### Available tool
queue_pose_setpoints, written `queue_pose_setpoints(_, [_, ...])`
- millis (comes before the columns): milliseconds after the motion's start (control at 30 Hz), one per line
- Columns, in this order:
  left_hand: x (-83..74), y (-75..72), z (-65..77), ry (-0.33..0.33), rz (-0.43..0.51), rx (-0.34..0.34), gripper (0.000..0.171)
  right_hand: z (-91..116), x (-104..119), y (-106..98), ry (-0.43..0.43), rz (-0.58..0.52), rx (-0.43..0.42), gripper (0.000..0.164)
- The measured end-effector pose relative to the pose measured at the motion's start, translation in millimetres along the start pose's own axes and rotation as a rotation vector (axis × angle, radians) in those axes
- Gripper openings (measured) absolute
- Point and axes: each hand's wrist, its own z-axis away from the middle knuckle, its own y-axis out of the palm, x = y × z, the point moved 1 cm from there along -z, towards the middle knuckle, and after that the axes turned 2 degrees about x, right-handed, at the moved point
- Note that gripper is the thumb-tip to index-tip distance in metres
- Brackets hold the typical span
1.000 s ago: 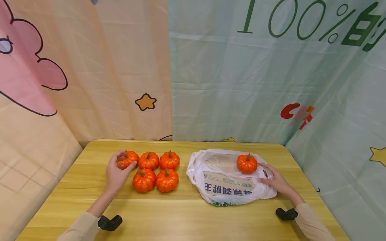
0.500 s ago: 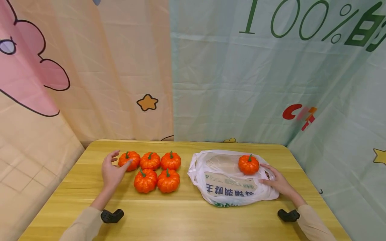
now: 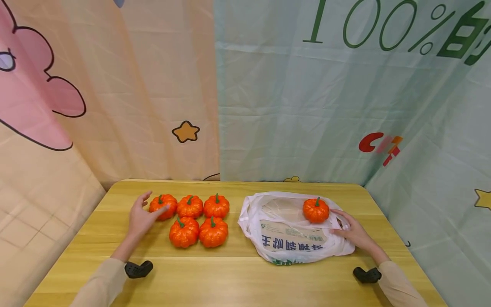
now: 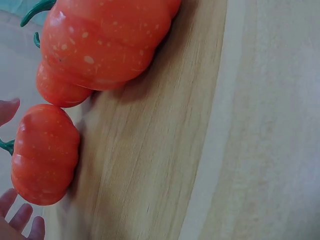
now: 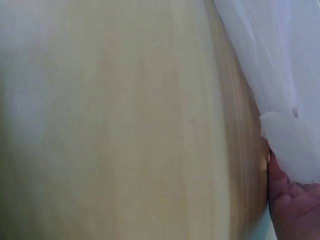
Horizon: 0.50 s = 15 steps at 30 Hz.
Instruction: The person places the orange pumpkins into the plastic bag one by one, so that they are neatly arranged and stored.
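Note:
My left hand (image 3: 141, 216) is spread beside the back-left pumpkin (image 3: 163, 207), its thumb on the near side and its fingers on the far side. In the left wrist view that small orange pumpkin (image 4: 45, 155) stands between thumb and fingers, with a gap showing at the fingers. Several more pumpkins (image 3: 184, 232) sit close by in two rows, each with a green stem. My right hand (image 3: 354, 230) holds the right side of a white plastic bag (image 3: 255, 230). Bag film (image 5: 292, 145) covers part of those fingers in the right wrist view. One pumpkin (image 3: 316, 210) lies at the bag's mouth.
Everything stands on a yellow wooden table (image 3: 245, 281). Printed curtains (image 3: 291, 106) hang behind and on both sides. Black wrist devices (image 3: 139, 269) sit at both sleeves.
My left hand has loosened from the back-left pumpkin and drawn slightly left, its fingers now farther off it. The right hand and the bag keep their place.

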Motion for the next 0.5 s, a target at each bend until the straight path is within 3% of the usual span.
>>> queue_pose_setpoints(233, [8.1, 3.7, -4.7, -0.054, 0.022, 0.083, 0.084, -0.5, -0.8, 0.0, 0.006, -0.009, -0.002, 0.066])
queue_pose_setpoints(500, [15.8, 7.4, -5.8, -0.051, 0.038, 0.107, 0.091, -1.1, -2.6, 0.4, 0.017, -0.014, -0.005, 0.067])
